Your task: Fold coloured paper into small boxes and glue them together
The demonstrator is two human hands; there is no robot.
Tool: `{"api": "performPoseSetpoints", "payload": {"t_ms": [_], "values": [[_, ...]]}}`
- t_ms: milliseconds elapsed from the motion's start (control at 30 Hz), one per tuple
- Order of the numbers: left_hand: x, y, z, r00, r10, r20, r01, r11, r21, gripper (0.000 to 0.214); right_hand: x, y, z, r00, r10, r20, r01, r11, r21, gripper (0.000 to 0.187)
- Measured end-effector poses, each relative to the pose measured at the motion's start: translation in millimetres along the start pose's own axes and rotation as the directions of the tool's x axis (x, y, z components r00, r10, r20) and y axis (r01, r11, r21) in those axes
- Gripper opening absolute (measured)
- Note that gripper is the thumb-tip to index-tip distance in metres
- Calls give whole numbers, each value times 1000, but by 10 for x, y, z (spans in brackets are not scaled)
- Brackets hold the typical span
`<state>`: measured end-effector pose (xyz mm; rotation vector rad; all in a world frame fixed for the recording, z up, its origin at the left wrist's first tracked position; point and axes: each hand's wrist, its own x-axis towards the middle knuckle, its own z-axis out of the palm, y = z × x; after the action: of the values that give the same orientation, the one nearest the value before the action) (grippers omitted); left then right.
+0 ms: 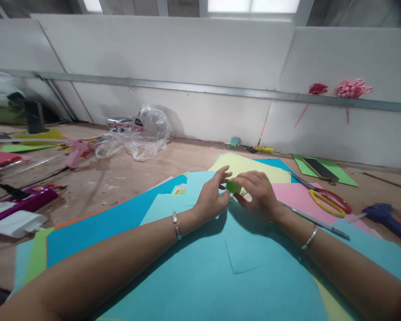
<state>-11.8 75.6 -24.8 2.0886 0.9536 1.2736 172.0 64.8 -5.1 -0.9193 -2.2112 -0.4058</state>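
Observation:
A small piece of green paper [233, 186] is between my two hands, above the light blue sheets [193, 276]. My right hand [258, 195] holds its right side, with curled fingers over the top and the thumb below. My left hand [213, 196] is at its left edge, fingers bent and apart from the thumb; whether the fingertips touch the paper is hard to tell. Small cut paper pieces [179, 190] lie behind my left hand. Under my right wrist lies a long grey metal tool [320, 221], its kind unclear.
Scissors [330, 201] with red and yellow handles and a blue glue gun [386, 218] lie right. A phone [320, 169] rests on green paper. To the left are a pink glue gun [76, 154], a purple power strip [36, 203] and a plastic bag [140, 133].

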Motion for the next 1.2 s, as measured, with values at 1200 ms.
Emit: {"api": "performPoseSetpoints", "payload": {"t_ms": [1200], "values": [[16,-21,-73,972,-217,92,103,744,660,54,-28,-120,-22,847,-190,496,322,927,-194,14]]}}
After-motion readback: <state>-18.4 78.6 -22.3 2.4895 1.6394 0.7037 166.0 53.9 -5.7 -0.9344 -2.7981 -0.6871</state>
